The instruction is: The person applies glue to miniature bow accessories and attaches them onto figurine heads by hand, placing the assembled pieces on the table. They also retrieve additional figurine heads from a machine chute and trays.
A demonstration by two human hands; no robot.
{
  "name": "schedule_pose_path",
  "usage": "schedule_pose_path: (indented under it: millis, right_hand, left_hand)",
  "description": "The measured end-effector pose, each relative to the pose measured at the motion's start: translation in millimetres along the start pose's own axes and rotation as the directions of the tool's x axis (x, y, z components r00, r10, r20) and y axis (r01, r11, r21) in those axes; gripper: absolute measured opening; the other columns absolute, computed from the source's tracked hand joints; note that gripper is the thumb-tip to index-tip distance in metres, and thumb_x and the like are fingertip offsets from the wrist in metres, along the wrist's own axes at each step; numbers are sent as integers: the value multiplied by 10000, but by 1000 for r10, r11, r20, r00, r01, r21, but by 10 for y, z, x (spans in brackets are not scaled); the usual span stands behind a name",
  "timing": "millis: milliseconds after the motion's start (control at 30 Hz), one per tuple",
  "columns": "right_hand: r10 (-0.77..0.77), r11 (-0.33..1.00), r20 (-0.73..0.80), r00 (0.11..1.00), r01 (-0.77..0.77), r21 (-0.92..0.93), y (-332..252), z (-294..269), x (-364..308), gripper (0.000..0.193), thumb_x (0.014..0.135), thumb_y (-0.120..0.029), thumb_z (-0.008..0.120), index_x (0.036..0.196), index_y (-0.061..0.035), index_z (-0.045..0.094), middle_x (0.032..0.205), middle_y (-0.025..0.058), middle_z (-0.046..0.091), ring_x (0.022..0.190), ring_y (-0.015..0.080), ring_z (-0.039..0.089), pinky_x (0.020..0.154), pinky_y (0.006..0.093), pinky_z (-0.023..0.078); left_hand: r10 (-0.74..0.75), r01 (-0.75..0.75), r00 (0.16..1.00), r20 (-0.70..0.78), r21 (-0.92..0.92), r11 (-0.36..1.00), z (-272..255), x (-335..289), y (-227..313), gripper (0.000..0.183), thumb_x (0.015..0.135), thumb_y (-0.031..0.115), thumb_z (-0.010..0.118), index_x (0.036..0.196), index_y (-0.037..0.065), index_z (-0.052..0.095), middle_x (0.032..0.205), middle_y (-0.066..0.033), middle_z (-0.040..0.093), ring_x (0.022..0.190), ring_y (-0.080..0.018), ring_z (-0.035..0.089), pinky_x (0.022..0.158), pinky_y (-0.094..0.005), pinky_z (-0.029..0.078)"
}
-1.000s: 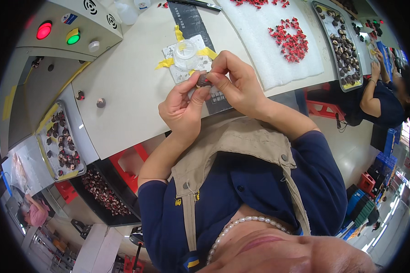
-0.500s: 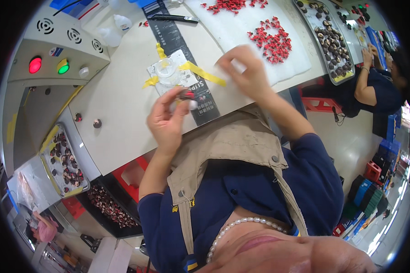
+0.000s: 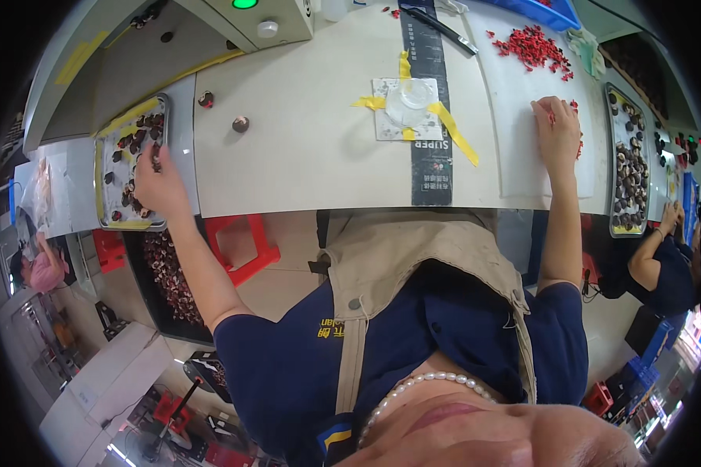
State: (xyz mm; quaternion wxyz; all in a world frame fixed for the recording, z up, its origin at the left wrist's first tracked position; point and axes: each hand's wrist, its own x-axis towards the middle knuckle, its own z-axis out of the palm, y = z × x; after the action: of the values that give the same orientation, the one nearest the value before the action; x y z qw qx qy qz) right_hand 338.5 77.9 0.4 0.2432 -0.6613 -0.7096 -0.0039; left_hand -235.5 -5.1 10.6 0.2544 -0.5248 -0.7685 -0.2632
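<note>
At the left, my left hand (image 3: 160, 183) is over a metal tray (image 3: 166, 117) of small dark round pieces. Its thumb and fingers are closed around one dark round piece (image 3: 156, 161), partly hidden. On the right, my right hand (image 3: 557, 136) reaches down onto a white foam sheet (image 3: 522, 175), its fingers bent together over a cluster of small red parts (image 3: 578, 124). Some red shows among those fingers; the exact grip is partly covered. Between the hands, a clear round dish (image 3: 413, 95) sits on a white square plate (image 3: 382, 128), held by yellow tape (image 3: 457, 134).
A larger heap of red parts (image 3: 533, 48) lies at the sheet's far end. Two loose dark pieces, one being this ball (image 3: 241, 124), rest left of centre. A black pen-like tool (image 3: 440, 29) crosses the dark strip (image 3: 431, 183). Another filled tray (image 3: 631, 167) stands right, near a co-worker (image 3: 662, 257).
My left hand has moved from beside the clear dish to the left tray, carrying the dark piece. My right hand has gone right, onto the red parts. The view has turned and shifted.
</note>
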Motion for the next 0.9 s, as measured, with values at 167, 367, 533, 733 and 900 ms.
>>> schedule_pose_path:
  millis: [167,367,533,733,900]
  right_hand:
    - [121,755,155,981,-192,627,-216,-13,-109,69,862,-44,583,903,11,590,831,27,625,779,70,567,699,197,444]
    - [-88,724,215,973,-86,684,-911,6,-85,115,816,-129,647,870,-30,628,766,0,622,716,67,500,644,230,419]
    - [-247,779,52,967,166,605,-1354,116,50,94,793,-113,642,820,-33,601,748,45,580,739,180,507,681,282,403]
    - [-439,817,-104,892,445,368,-1445,206,127,69,767,-89,644,777,-56,585,732,45,551,737,225,490,666,328,398]
    - [-518,805,-141,844,536,256,-1469,207,156,86,740,-62,661,772,-51,583,724,46,547,737,221,492,655,328,400]
  left_hand:
    - [219,-90,943,249,-442,892,97,-139,879,261,774,231,656,1005,109,649,873,-65,611,794,-247,590,703,-341,444]
    - [69,309,859,508,-620,721,108,-354,1213,222,807,132,648,1024,91,620,890,-19,577,738,-108,546,616,-252,436]
    - [244,685,696,676,-726,59,-70,-706,1697,231,859,103,609,1075,25,596,915,5,583,753,-30,500,579,-160,380]
    - [451,919,389,803,-308,-245,-299,-927,2048,265,883,102,560,1135,19,561,1135,-72,582,916,-85,572,719,-199,492]
    - [564,928,356,745,-211,-307,-191,-1086,2106,301,880,88,565,1174,40,523,1107,-68,594,880,-68,566,672,-172,488]
